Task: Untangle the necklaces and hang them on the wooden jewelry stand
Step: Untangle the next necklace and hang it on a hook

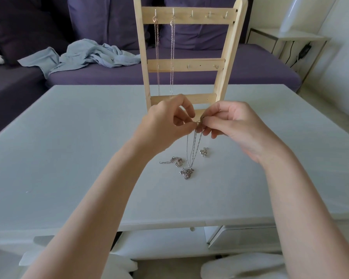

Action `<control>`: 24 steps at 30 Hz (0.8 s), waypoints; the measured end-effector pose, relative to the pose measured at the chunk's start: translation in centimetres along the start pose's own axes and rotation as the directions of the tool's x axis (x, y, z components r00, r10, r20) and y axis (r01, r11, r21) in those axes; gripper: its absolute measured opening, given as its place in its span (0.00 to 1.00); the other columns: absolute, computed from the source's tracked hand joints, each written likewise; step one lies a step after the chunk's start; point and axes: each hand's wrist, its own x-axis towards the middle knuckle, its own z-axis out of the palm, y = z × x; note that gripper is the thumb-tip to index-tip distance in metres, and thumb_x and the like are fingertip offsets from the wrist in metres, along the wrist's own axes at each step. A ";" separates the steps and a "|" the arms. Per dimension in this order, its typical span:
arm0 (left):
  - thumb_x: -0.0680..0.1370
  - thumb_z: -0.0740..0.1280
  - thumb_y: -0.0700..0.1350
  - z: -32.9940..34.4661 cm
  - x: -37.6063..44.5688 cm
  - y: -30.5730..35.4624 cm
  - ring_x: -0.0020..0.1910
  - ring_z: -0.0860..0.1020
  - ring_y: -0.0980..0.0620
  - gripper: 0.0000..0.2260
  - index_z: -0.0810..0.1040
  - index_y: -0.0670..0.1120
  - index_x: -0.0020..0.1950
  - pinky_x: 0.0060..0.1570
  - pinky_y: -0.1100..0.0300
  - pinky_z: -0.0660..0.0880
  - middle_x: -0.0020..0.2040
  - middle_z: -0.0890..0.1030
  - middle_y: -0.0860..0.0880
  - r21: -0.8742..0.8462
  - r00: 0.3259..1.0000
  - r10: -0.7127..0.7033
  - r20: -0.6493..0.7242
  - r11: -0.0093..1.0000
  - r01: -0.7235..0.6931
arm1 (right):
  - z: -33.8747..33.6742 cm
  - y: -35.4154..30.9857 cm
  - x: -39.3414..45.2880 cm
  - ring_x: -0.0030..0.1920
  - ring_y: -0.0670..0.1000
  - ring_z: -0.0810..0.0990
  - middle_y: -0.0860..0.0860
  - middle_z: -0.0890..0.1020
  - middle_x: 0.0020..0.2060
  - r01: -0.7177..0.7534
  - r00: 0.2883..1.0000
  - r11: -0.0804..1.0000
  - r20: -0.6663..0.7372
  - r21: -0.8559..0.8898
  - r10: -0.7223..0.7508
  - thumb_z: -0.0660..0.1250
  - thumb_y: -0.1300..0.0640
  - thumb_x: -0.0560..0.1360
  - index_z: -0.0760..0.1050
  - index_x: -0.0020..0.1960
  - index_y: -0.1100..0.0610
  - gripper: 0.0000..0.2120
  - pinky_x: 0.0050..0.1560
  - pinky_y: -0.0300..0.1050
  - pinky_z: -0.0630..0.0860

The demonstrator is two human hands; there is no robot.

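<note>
Two necklaces are already hung on the stand (187,63), each on its own hook of the top rail: one at the far left (156,57), the other (172,57) just beside it to the right, both falling straight down past the middle rail. The three hooks further right on that rail are seen bare.

In front of the stand's foot, the left hand (167,125) is held with thumb and forefinger pinched on the top of a chain (193,146). The same top, where a small clasp or ring seems to sit, is pinched from the other side by the right hand (232,125), so the fingers of both hands meet almost tip to tip.

From that pinch the chain is hung nearly plumb in several strands, its long axis vertical. Its lower end is lost in a knot (186,173) resting on the bench (69,158). A second loose heap (174,161) lies just left of the knot, and a third, smaller one (204,152) to its right, below the right hand.

The free hooks lie up and beyond the fingers, slightly to the right, so the right hand is judged nearer them. The knot is not yet cleared, and the strands would probably have to be drawn apart first.
</note>
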 end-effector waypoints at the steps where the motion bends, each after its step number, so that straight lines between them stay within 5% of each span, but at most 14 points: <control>1: 0.68 0.70 0.48 0.1 -0.1 0.2 0.34 0.76 0.51 0.09 0.70 0.56 0.38 0.43 0.49 0.76 0.37 0.80 0.55 0.006 1.000 -0.005 -0.010 1.000 0.005 | 0.0 0.0 0.0 0.33 0.47 0.79 0.53 0.83 0.34 0.001 1.000 1.000 0.007 0.009 -0.001 0.64 0.69 0.74 0.75 0.42 0.61 0.06 0.35 0.37 0.73; 9: 0.68 0.66 0.45 0.1 0.1 0.6 0.38 0.80 0.53 0.05 0.72 0.51 0.41 0.56 0.46 0.76 0.33 0.79 0.57 -0.268 0.991 -0.136 -0.006 0.955 0.130 | 0.2 -0.3 -0.1 0.34 0.50 0.79 0.54 0.83 0.34 -0.034 0.999 0.995 0.045 0.096 0.030 0.61 0.68 0.77 0.74 0.43 0.61 0.07 0.34 0.37 0.72; 12: 0.76 0.65 0.35 0.1 0.0 0.6 0.36 0.80 0.53 0.07 0.71 0.46 0.44 0.49 0.55 0.79 0.35 0.79 0.52 -0.405 0.985 -0.171 0.021 0.899 0.165 | 0.2 -0.4 -0.2 0.32 0.50 0.78 0.54 0.82 0.31 -0.036 0.998 0.991 0.049 0.128 0.030 0.60 0.68 0.77 0.74 0.42 0.61 0.07 0.33 0.37 0.71; 17: 0.78 0.61 0.33 -0.1 -0.1 1.0 0.37 0.81 0.49 0.06 0.69 0.43 0.47 0.45 0.58 0.80 0.41 0.77 0.42 -0.563 0.979 -0.188 0.074 0.803 0.197 | 0.5 -0.4 -0.1 0.29 0.48 0.73 0.50 0.77 0.26 -0.042 0.999 0.981 0.008 0.191 0.041 0.60 0.67 0.76 0.74 0.40 0.60 0.08 0.30 0.38 0.67; 24: 0.78 0.62 0.34 0.0 -0.1 1.2 0.31 0.74 0.55 0.05 0.71 0.44 0.46 0.37 0.62 0.77 0.36 0.76 0.49 -0.541 0.979 -0.196 0.049 0.819 0.191 | 0.8 -0.5 0.2 0.33 0.47 0.76 0.47 0.73 0.26 0.007 0.996 0.976 -0.089 0.220 0.013 0.62 0.67 0.76 0.74 0.40 0.59 0.08 0.41 0.40 0.74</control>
